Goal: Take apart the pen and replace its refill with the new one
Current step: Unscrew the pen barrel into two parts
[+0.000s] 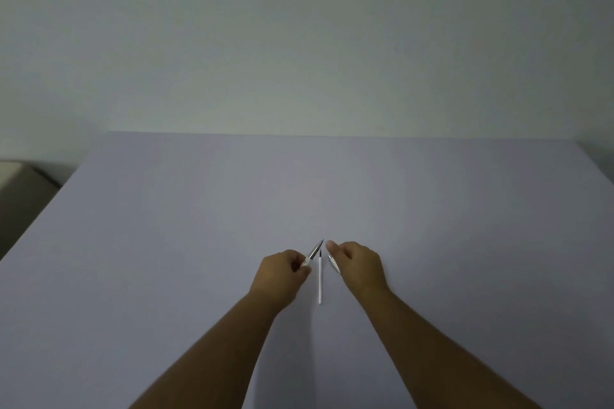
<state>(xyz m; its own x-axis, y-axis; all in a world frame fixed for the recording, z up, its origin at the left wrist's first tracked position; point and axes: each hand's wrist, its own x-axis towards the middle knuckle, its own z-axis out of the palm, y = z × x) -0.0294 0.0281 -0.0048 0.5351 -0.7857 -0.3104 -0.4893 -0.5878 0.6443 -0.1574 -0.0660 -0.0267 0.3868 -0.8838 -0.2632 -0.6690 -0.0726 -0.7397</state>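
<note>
My left hand (282, 271) is closed around a pen part (314, 252), a silver pointed tip section that sticks out up and to the right. A thin white refill (320, 279) with a dark tip lies on the table between my hands, pointing away from me. My right hand (360, 267) rests over another silver-and-white pen piece (333, 263), which pokes out under the fingers; whether the hand grips it is hard to tell. The thumb is stretched toward the pen tip.
The pale lilac table (199, 226) spreads wide around my hands, with its far edge against a plain wall. A grey box-like object (20, 189) sits beyond the table's left edge.
</note>
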